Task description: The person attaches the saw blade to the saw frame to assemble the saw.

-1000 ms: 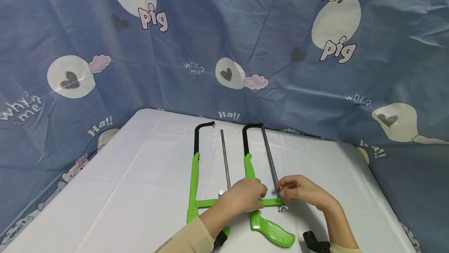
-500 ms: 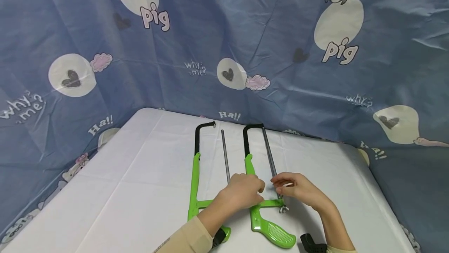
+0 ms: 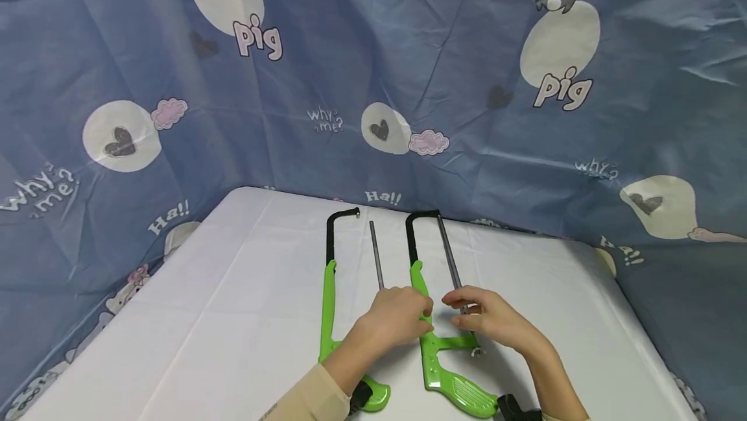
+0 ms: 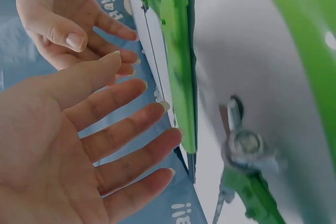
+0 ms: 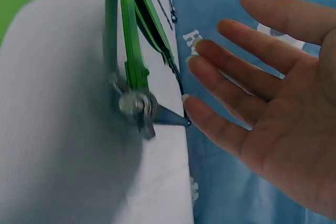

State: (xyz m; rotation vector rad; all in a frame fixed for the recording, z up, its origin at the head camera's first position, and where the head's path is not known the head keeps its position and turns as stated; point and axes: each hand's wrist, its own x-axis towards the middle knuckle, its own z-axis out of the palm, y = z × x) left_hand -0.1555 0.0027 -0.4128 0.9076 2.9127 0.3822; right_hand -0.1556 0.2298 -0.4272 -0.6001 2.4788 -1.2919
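Observation:
Two hacksaws with green frames and black front arms lie side by side on a white tabletop. My left hand [image 3: 397, 317] is over the right hacksaw [image 3: 430, 369], fingers extended and apart in the left wrist view; whether they touch its frame I cannot tell. My right hand [image 3: 496, 318] hovers beside that saw's fitted blade [image 3: 449, 252], relaxed and holding nothing. At the blade's near end sits a wing nut [image 5: 134, 104]. Partly hidden by my left forearm, the left hacksaw [image 3: 328, 298] has a loose blade [image 3: 376, 255] lying alongside it.
A white cloth [image 3: 233, 317] covers the table. Blue printed fabric [image 3: 327, 71] hangs behind and beside it. Black wrist devices [image 3: 516, 408] show near the bottom edge. The left hacksaw's wing nut [image 4: 245, 142] appears in the left wrist view.
My right hand has drawn away from the wing nut end, a little left along the blade. My left hand has shifted slightly left. The head view has tilted a little.

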